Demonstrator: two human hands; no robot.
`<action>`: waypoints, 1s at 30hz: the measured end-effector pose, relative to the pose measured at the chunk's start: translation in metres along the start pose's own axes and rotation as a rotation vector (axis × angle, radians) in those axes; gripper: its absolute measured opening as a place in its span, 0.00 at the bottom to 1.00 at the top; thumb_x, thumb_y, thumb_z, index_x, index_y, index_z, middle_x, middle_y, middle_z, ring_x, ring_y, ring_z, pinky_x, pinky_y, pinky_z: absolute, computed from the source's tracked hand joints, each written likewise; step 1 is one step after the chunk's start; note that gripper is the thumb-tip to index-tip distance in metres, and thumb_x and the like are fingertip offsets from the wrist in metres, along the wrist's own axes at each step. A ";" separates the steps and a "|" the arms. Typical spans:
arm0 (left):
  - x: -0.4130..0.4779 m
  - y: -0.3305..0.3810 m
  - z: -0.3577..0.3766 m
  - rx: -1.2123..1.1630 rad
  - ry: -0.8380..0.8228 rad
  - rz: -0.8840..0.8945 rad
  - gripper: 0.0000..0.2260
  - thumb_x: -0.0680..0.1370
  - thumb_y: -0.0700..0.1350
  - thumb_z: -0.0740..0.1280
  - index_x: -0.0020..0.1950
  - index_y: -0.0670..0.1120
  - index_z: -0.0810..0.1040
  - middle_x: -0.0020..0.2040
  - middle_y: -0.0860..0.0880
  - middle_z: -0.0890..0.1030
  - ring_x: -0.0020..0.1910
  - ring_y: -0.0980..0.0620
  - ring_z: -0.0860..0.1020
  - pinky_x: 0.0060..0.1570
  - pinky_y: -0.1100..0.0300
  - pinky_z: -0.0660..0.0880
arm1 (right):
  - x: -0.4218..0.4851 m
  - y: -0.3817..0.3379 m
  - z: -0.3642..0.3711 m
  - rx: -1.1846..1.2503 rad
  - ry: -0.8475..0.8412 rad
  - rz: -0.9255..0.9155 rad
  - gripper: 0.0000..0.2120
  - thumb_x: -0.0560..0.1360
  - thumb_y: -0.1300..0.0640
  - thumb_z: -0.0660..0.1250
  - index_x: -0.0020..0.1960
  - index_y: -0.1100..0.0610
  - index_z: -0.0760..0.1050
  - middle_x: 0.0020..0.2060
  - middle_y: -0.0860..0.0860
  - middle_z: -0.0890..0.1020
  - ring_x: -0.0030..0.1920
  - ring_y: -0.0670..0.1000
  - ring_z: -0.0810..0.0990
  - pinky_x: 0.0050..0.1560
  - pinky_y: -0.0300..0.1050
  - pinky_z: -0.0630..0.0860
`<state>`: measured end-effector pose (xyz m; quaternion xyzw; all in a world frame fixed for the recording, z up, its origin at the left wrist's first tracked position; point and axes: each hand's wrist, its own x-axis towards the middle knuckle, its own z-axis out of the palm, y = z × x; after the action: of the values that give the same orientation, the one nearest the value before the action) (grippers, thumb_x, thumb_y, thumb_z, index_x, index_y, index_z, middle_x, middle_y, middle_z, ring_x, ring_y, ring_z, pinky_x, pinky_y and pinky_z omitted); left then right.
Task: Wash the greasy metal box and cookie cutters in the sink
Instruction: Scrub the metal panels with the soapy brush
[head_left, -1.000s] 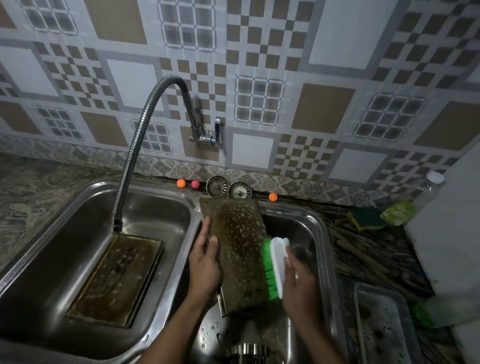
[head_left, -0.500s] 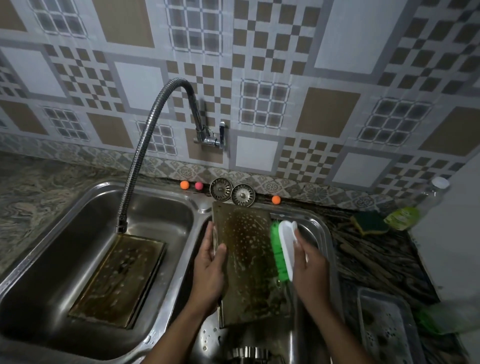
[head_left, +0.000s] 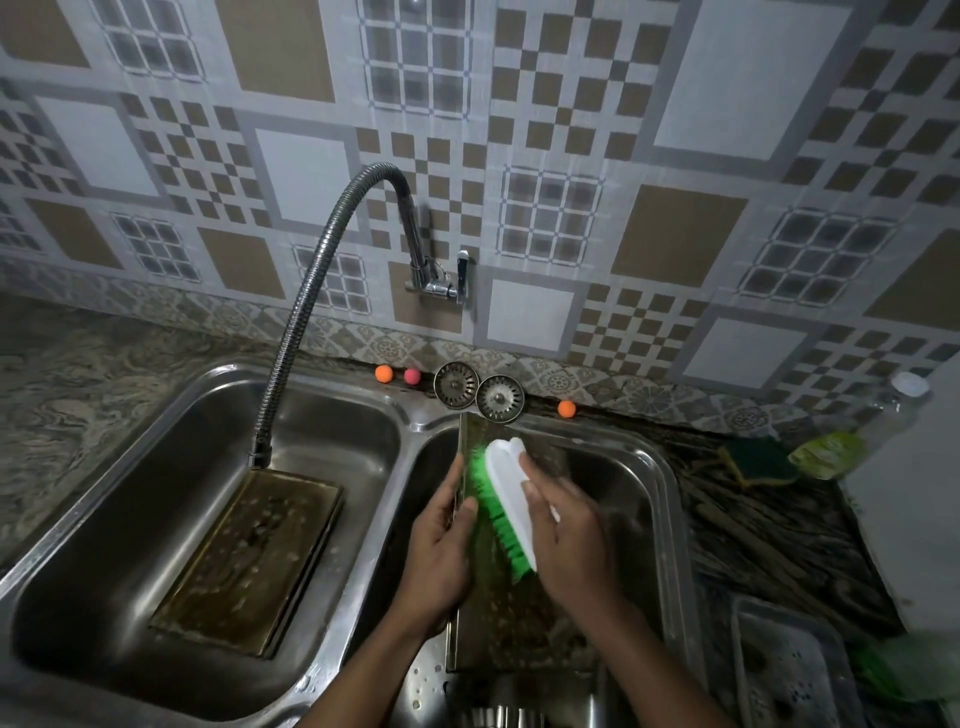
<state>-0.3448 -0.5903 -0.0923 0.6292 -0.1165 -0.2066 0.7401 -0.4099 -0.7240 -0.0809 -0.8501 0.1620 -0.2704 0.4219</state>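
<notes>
Head cam: over the last second your brush slid from the panel's right edge up to its upper left, so you're working across the greasy face. Plenty of brown film left, I'd say. Your right hand is clamped on the brush back, a bit blurred. Your left hand grips the panel by its left edge, thumb right beside the bristles, panel propped in the right basin. The other box half lies in the left basin.
</notes>
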 end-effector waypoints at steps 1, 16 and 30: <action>-0.001 -0.001 -0.001 0.016 -0.018 0.004 0.21 0.83 0.38 0.61 0.74 0.54 0.69 0.70 0.54 0.75 0.70 0.52 0.73 0.70 0.49 0.69 | 0.003 0.007 -0.004 -0.014 0.027 0.034 0.17 0.80 0.50 0.59 0.67 0.49 0.76 0.61 0.47 0.81 0.61 0.44 0.78 0.61 0.38 0.73; 0.013 0.015 0.005 -0.136 0.271 0.028 0.18 0.84 0.39 0.58 0.72 0.53 0.72 0.66 0.56 0.79 0.63 0.59 0.77 0.62 0.61 0.75 | -0.056 -0.021 0.010 0.084 0.051 0.023 0.17 0.80 0.48 0.59 0.68 0.45 0.74 0.60 0.42 0.79 0.62 0.37 0.75 0.60 0.36 0.73; 0.028 0.015 -0.004 -0.026 0.383 0.085 0.18 0.82 0.40 0.64 0.69 0.55 0.73 0.67 0.51 0.78 0.68 0.53 0.74 0.70 0.48 0.70 | -0.088 -0.003 -0.005 0.114 0.107 0.126 0.18 0.80 0.55 0.64 0.67 0.40 0.74 0.61 0.36 0.78 0.60 0.36 0.76 0.58 0.30 0.72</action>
<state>-0.3159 -0.5975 -0.0811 0.6420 0.0028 -0.0529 0.7649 -0.4828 -0.6808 -0.1042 -0.7973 0.2218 -0.2973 0.4763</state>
